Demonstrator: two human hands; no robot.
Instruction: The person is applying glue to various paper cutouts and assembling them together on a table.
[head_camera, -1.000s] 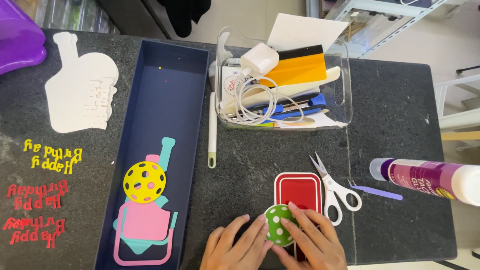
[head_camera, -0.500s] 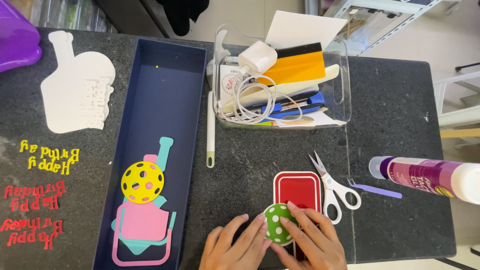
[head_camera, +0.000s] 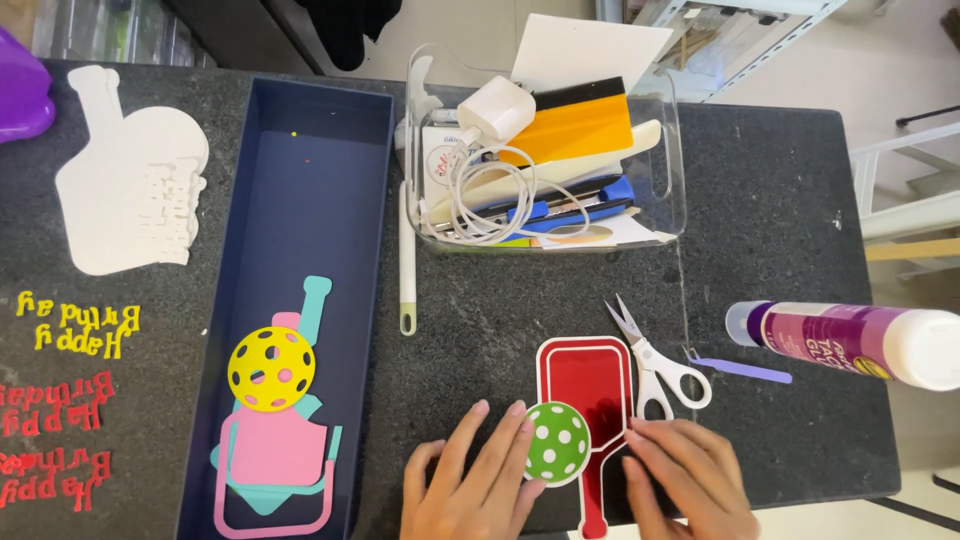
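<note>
Green polka-dot paper ball cutout is seen pressed flat onto a red paddle cutout at the near edge of the black stone table. Left hand and right hand are laid open, fingertips flanking the ball. Scissors lie just right.

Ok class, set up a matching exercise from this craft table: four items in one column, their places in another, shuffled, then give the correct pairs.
Items:
1. green dotted circle
2. yellow holed circle
3. scissors
4. glue bottle

Places:
A. lying at the table's right edge
B. inside the navy tray
C. on the red paddle cutout, between the left hand and right hand
D. just right of the red paddle cutout

Pairs: 1-C, 2-B, 3-D, 4-A
</note>
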